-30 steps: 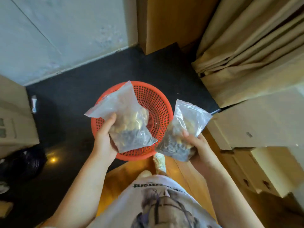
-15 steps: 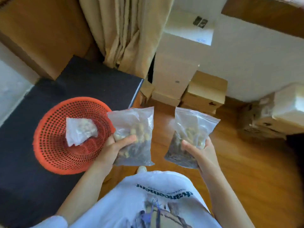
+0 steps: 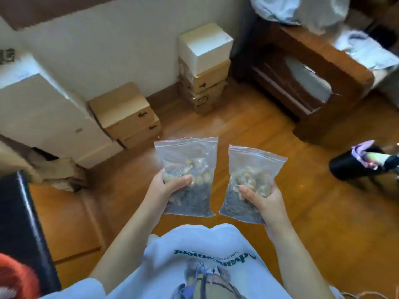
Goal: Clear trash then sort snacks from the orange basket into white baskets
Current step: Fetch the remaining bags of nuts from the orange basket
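I hold two clear zip bags of mixed nuts and dark snacks upright in front of my chest, above the wooden floor. My left hand (image 3: 167, 187) grips the left bag (image 3: 190, 167) with the thumb across its front. My right hand (image 3: 262, 200) grips the right bag (image 3: 253, 180) in the same way. The bags hang side by side, a small gap apart. Only a blurred edge of the orange basket (image 3: 13, 275) shows at the bottom left corner, on the black table (image 3: 19, 221). No white basket is in view.
Cardboard boxes (image 3: 127, 113) and a taller stack of boxes (image 3: 204, 67) stand along the white wall. A large white box (image 3: 41, 113) is at the left. A brown wooden bench (image 3: 313, 83) stands at the right. A black bin (image 3: 358, 162) sits at the right edge.
My view has swung right, away from the orange basket, which has slid to the bottom left corner. Both hands still carry their bags, now over the open wooden floor.
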A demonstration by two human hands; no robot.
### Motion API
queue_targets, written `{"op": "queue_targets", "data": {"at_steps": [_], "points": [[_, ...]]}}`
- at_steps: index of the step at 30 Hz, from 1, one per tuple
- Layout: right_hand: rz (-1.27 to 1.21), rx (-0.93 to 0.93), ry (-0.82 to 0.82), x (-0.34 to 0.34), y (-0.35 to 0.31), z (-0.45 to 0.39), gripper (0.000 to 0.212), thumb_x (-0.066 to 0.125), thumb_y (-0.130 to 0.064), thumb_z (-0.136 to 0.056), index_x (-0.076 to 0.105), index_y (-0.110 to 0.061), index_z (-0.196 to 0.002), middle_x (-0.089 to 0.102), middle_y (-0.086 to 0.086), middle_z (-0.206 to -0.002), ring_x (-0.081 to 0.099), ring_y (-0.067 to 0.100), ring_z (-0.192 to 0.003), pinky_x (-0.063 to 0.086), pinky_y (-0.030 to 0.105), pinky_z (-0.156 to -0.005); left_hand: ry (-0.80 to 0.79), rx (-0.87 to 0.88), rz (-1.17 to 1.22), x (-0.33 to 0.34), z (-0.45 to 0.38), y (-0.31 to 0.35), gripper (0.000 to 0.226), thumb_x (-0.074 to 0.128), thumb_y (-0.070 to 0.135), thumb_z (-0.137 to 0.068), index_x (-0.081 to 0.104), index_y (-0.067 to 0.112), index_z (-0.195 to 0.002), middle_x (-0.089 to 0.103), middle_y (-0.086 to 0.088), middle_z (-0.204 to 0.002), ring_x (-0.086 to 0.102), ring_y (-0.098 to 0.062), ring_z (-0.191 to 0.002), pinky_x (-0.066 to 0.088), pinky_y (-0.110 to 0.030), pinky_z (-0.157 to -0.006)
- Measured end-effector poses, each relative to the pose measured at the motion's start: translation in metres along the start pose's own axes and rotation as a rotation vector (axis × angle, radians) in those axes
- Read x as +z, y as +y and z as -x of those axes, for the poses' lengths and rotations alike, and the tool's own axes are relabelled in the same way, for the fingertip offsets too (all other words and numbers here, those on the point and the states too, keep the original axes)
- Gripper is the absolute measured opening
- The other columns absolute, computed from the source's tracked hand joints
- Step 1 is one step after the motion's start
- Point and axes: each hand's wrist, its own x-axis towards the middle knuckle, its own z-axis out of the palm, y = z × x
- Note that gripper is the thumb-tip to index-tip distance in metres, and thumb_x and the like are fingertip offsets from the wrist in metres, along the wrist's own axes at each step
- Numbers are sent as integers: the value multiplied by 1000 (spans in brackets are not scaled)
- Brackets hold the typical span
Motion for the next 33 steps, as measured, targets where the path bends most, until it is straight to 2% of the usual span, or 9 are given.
{"op": "queue_targets", "data": {"at_steps": [5, 11, 15, 19, 22, 24, 27, 30, 33], "points": [[-135, -17, 274, -123, 8, 7, 55, 79, -21, -52, 61, -20, -104, 72, -1, -84, 70, 20, -75, 57, 37, -71, -188, -59, -105, 128, -30, -18, 53, 72, 45, -45, 61, 24, -93, 73, 8, -76, 71, -12, -71, 52, -18, -57], [-268, -37, 516, -226, 29, 20, 42, 77, -2, -66, 60, -26, -96, 70, -8, -88, 69, 1, -72, 53, 15, -57, -336, -67, -213, 237, -54, -32, 43, 70, 41, -52, 64, 21, -89, 73, 5, -70, 71, -11, -62, 51, -17, -51], [-355, -41, 632, -268, 37, 26, 45, 79, -7, -63, 61, -28, -99, 71, -10, -90, 69, 2, -80, 52, 14, -61, -432, -80, -300, 292, -70, -41, 22, 71, 33, -61, 67, 23, -80, 71, 2, -68, 69, -12, -61, 51, -20, -51], [-419, -48, 700, -309, 38, 26, 50, 83, -19, -57, 62, -31, -101, 73, -14, -93, 68, 2, -87, 51, 11, -62, -534, -94, -365, 356, -91, -50, 11, 66, 26, -68, 67, 23, -79, 70, 5, -65, 67, -9, -58, 49, -17, -49], [-439, -60, 764, -348, 32, 17, 52, 86, -17, -54, 63, -33, -98, 73, -16, -92, 68, 1, -86, 51, 11, -63, -618, -111, -392, 410, -109, -56, 2, 65, 25, -69, 66, 23, -68, 66, 8, -57, 63, -5, -49, 46, -15, -44], [-438, -72, 818, -379, 24, 7, 53, 85, -19, -54, 62, -32, -100, 73, -16, -93, 68, 2, -88, 52, 12, -65, -694, -122, -408, 450, -125, -58, 8, 68, 31, -64, 66, 24, -66, 64, 8, -56, 61, -7, -48, 45, -16, -45], [-445, -85, 901, -428, 6, -7, 54, 81, -22, -53, 61, -28, -103, 73, -10, -95, 69, 7, -90, 53, 14, -68, -794, -147, -416, 516, -149, -59, 19, 69, 38, -59, 67, 23, -72, 64, 3, -62, 61, -12, -53, 49, -22, -49], [-437, -74, 968, -477, -12, -16, 58, 86, -20, -53, 61, -27, -105, 73, -6, -99, 69, 9, -93, 54, 15, -70, -880, -144, -406, 586, -165, -57, 15, 69, 34, -62, 70, 26, -75, 68, 4, -67, 64, -12, -59, 51, -22, -52], [-461, -82, 1038, -521, -24, -24, 55, 81, -24, -56, 60, -28, -108, 73, -9, -99, 68, 7, -92, 52, 13, -69, -979, -142, -402, 651, -175, -55, 17, 68, 31, -64, 71, 27, -80, 73, 4, -74, 70, -10, -66, 52, -20, -56]]}}
